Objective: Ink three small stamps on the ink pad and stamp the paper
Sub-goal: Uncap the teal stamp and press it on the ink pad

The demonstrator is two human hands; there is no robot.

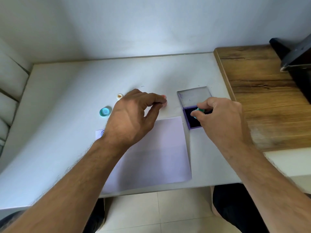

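Note:
My right hand (218, 118) pinches a green stamp (199, 111) and presses it down on the dark ink pad (193, 121), whose clear lid (194, 97) lies open behind it. My left hand (133, 118) closes its fingertips on a pink stamp (164, 102) standing on the table beyond the paper. A white sheet of paper (154, 155) lies in front of me, with a dark stamped mark (101, 132) at its far left corner. A blue cap-like piece (105, 112) and a small white stamp with an orange face (119, 96) rest to the left.
The white table (67, 98) meets a wall at the back. A wooden surface (262, 98) adjoins it on the right, carrying a dark object (297, 59). My knees and a tiled floor show below the table's front edge.

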